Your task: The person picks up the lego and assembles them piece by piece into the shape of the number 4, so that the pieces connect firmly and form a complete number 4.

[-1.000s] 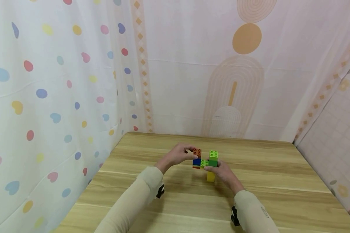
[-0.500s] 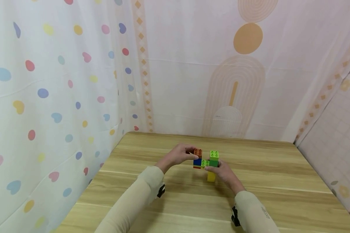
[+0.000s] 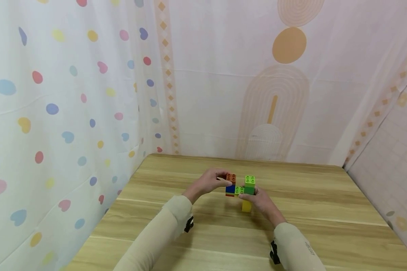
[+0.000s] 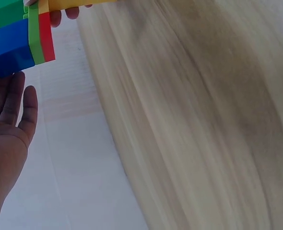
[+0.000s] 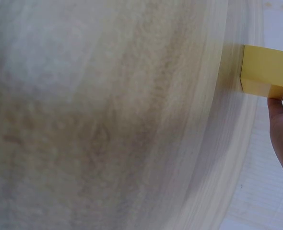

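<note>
A structure of toy building bricks stands between the hands in the head view. Its left column has a brown brick [image 3: 231, 177] on top, a blue brick [image 3: 230, 189] under it, and a thin red layer [image 4: 46, 37] at the bottom. A light green brick [image 3: 239, 190] bridges to the right column, where a light green brick tops a green brick [image 3: 249, 191] and yellow bricks [image 5: 264, 69] reach down to the table. My left hand [image 3: 208, 182] pinches the brown brick between thumb and fingers. My right hand [image 3: 262, 203] grips the right column, hiding part of it.
The wooden table [image 3: 210, 244] extends around the bricks on all sides. A dotted curtain [image 3: 64, 158] hangs at the left, and a patterned curtain [image 3: 203, 113] hangs behind the table's far edge.
The head view has shifted very slightly. Both hands keep their hold, and the bricks stay arranged the same way.
</note>
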A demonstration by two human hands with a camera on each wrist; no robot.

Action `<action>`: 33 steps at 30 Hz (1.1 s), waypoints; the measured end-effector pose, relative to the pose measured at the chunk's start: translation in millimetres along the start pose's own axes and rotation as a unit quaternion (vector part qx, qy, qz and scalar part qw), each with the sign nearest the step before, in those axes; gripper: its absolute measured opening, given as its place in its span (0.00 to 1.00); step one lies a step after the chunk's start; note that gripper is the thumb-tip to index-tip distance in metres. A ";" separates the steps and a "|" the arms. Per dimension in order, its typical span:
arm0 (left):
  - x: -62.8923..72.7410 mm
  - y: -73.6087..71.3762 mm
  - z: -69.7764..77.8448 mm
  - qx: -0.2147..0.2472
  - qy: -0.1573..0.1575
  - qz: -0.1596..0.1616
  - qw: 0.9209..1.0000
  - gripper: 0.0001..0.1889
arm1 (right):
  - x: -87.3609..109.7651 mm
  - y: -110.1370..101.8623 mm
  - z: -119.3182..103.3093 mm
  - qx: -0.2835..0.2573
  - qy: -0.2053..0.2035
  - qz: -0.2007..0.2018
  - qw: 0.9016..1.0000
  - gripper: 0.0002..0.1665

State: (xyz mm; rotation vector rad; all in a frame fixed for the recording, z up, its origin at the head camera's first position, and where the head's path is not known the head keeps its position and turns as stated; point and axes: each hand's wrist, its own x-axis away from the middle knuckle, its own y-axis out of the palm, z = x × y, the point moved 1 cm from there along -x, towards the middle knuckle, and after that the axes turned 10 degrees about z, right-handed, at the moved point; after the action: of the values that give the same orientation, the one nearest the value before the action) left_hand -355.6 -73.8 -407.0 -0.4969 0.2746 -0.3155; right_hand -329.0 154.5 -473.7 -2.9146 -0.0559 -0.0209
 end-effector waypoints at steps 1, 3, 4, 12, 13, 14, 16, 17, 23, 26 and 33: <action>0.0 0.5 -0.8 0.003 -0.003 0.002 1.000 0.16 | 3.0 -0.2 -4.5 0.001 -0.003 -0.002 1.000 0.31; 0.1 1.2 -1.9 0.013 -0.008 0.005 1.000 0.17 | 3.0 -0.6 -5.2 0.003 -0.003 -0.002 1.000 0.31; 0.3 1.6 -2.3 0.014 -0.011 0.007 1.000 0.18 | 3.3 -0.7 -6.0 0.004 -0.004 -0.001 1.000 0.31; 1.6 4.1 -5.6 0.035 -0.006 0.010 0.999 0.16 | 0.5 -0.6 -0.1 0.004 -0.003 0.002 1.000 0.32; 1.8 4.6 -6.5 0.039 -0.007 0.010 0.999 0.16 | 0.1 -0.4 0.4 0.002 -0.002 0.003 1.000 0.32; 1.9 4.9 -7.3 0.042 -0.007 0.010 0.999 0.16 | -0.2 -0.3 0.7 0.000 0.000 0.004 1.000 0.32; 2.0 5.7 -8.5 0.045 -0.010 0.012 0.999 0.16 | -0.5 -0.2 0.9 -0.002 0.000 0.005 1.000 0.32; 2.2 6.2 -8.8 0.046 -0.012 0.013 0.999 0.16 | -0.7 -0.2 1.0 -0.001 -0.002 0.004 1.000 0.32; 4.2 8.4 -7.1 0.057 -0.033 0.018 0.998 0.18 | 0.1 -1.0 -0.2 -0.001 -0.001 0.002 1.000 0.32; 4.4 9.4 -6.6 0.058 -0.034 0.018 0.998 0.17 | 0.4 -1.2 -0.4 -0.002 0.001 0.001 1.000 0.31; 2.1 8.0 -5.1 0.043 -0.020 0.017 0.999 0.17 | 0.3 -0.6 -0.1 0.000 0.001 0.006 1.000 0.31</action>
State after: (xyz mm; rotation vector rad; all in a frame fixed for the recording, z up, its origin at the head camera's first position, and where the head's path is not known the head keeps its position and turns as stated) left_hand -353.5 -70.0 -415.7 -0.4139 0.2284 -0.2831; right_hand -328.7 155.0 -473.5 -2.9155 -0.0380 -0.0220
